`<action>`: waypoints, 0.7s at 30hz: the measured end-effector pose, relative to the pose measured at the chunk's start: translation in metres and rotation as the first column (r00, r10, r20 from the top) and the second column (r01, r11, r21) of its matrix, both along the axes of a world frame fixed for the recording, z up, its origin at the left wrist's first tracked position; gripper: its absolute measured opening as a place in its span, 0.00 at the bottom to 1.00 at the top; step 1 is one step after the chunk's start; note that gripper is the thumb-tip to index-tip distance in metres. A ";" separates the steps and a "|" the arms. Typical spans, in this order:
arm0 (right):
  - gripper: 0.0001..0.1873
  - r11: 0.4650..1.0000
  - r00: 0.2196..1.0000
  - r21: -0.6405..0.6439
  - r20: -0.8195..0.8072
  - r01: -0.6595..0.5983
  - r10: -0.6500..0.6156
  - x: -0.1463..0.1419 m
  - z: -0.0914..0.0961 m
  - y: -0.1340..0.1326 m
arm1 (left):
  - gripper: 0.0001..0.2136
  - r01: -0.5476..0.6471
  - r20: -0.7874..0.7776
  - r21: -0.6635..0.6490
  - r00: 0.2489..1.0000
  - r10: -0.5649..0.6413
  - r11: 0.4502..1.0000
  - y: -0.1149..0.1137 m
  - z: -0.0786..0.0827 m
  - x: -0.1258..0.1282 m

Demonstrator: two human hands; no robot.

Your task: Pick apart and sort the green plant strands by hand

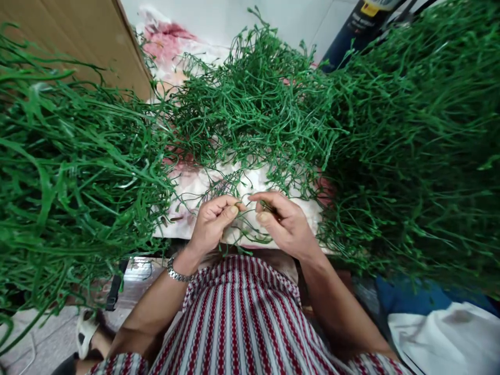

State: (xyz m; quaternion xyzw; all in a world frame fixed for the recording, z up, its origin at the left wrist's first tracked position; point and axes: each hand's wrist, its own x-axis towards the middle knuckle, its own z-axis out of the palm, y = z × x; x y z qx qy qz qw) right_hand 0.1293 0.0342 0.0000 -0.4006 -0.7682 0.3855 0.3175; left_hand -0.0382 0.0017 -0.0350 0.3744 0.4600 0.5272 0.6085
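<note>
My left hand (pixel 213 221) is curled closed, thumb pressed to the fingers, pinching a thin green plastic stem (pixel 244 232). My right hand (pixel 283 221) is closed too, thumb and fingers pinched on the other end of the same green stem, just a finger's width from the left hand. Both hands hover in front of my striped red-and-white shirt (pixel 242 317). A silver watch (pixel 175 272) sits on my left wrist. Behind the hands a heap of green plastic stems (pixel 253 109) lies on a white and pink cloth (pixel 203 185).
Big piles of the same green stems rise at the left (pixel 66 177) and right (pixel 422 151). A cardboard box (pixel 78 41) stands at the top left, a dark container (pixel 359 26) at the top right. White fabric (pixel 445 338) lies at the lower right, a sandalled foot (pixel 86 330) at the lower left.
</note>
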 end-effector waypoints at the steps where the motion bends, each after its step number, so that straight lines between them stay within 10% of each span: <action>1: 0.16 0.999 0.999 0.034 0.028 -0.019 0.018 -0.003 0.001 -0.001 | 0.11 0.005 0.025 0.014 1.000 -0.005 1.000 0.000 0.000 0.001; 10: 0.09 0.981 0.985 0.123 0.097 -0.151 0.140 -0.011 -0.008 -0.001 | 0.07 0.048 0.044 0.151 0.998 -0.055 0.987 -0.009 -0.005 0.005; 21: 0.08 0.944 0.947 0.268 0.303 -0.192 0.107 0.011 -0.007 -0.010 | 0.06 0.285 -0.691 0.258 0.722 -0.029 0.923 -0.009 0.012 0.006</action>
